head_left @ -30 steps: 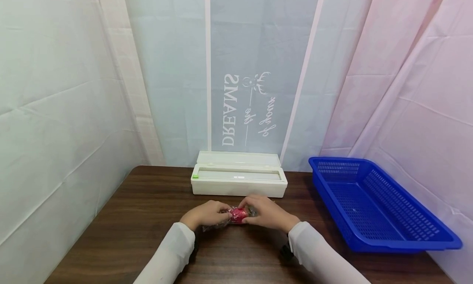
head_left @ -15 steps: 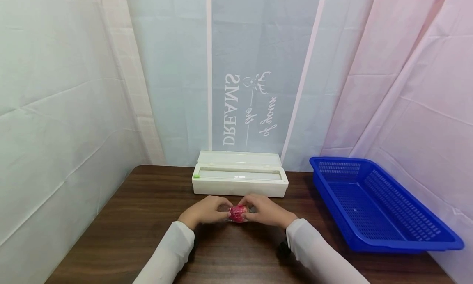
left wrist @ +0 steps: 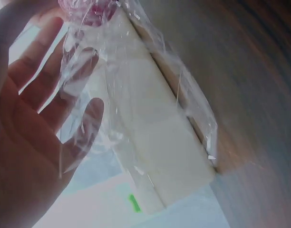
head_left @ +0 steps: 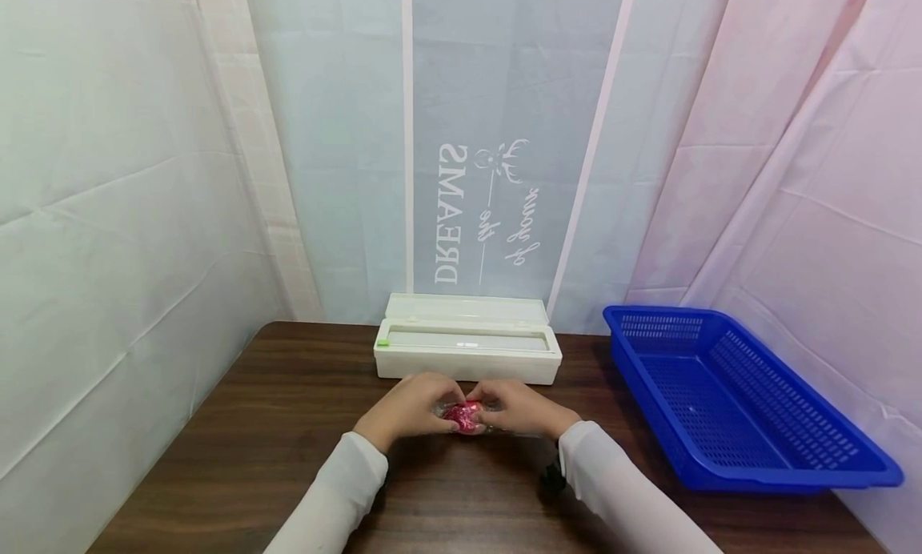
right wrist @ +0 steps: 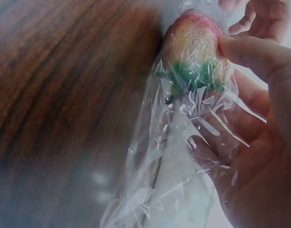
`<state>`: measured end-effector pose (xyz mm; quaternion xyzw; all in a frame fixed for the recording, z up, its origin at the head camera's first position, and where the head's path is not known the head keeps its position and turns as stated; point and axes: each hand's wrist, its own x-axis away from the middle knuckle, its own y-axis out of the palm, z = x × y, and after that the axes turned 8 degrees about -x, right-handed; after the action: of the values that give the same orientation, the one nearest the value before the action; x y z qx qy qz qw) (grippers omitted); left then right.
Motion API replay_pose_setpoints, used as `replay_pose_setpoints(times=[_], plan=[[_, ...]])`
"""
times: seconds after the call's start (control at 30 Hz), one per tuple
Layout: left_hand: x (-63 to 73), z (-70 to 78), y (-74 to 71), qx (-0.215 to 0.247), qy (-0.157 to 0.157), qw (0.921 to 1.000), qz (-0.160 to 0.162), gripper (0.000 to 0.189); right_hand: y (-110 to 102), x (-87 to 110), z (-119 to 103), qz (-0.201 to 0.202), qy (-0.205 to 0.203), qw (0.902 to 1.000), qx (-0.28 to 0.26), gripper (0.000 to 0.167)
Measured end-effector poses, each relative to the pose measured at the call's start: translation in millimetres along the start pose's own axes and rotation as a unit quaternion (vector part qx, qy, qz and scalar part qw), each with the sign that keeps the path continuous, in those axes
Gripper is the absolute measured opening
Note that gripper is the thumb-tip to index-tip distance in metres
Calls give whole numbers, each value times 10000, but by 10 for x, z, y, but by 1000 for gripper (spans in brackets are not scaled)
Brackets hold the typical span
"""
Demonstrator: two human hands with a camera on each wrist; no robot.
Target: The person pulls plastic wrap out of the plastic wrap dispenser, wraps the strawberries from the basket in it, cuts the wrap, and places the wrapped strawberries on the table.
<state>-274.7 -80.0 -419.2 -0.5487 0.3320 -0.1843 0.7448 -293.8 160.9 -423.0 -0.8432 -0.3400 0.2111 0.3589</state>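
A red strawberry (head_left: pixel 463 417) with a pale yellowish top and green leaves (right wrist: pixel 198 76) is wrapped in clear cling film (right wrist: pixel 188 137). My left hand (head_left: pixel 414 410) holds its left end between thumb and forefinger. From the other side, my right hand (head_left: pixel 522 410) grips the strawberry, its thumb pressing on the film. Loose film (left wrist: pixel 193 104) hangs off both ends, lying across the left fingers in the left wrist view. Just behind the hands stands a white cling film dispenser (head_left: pixel 468 368), its lid (head_left: pixel 468 307) raised and a green slider (head_left: pixel 382 343) at its left.
On the right of the dark wooden table (head_left: pixel 288 394) stands a blue perforated plastic basket (head_left: pixel 651 410). Curtains (head_left: pixel 346 178) hang behind the table and along both sides.
The loose film at the left has been gathered in toward the strawberry. Both hands have come closer together, the left shifting right and slightly up, and the strawberry has turned between them.
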Motion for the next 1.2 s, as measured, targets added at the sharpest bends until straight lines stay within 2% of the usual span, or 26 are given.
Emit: replay_pose_setpoints(times=[0.13, 0.33, 0.53, 0.7, 0.9, 1.1, 1.2], plan=[[-20, 28, 29, -196, 3, 9998, -49, 31, -11, 12, 13, -48, 77, 9999, -70, 23], [-19, 62, 81, -537, -46, 9984, 156, 34, -15, 8, 32, -40, 142, 9999, -58, 26], [-32, 117, 108, -800, -248, 9963, 173, 38, -7, 10, 65, 128, 201, 9997, -59, 22], [-60, 133, 126, -884, -423, 9951, 104, 34, 17, 19, 100, 249, 283, 9992, -112, 17], [-88, 117, 152, -859, -579, 9946, -14, 31, 24, 11, 113, 394, 167, 9988, 249, 19], [-85, 94, 174, -810, -801, 9933, -210, 31, 45, -16, 86, 381, 156, 9975, 568, 23], [-82, 74, 183, -828, -893, 9920, -332, 32, 64, -26, 68, 364, 115, 9952, 904, 28]])
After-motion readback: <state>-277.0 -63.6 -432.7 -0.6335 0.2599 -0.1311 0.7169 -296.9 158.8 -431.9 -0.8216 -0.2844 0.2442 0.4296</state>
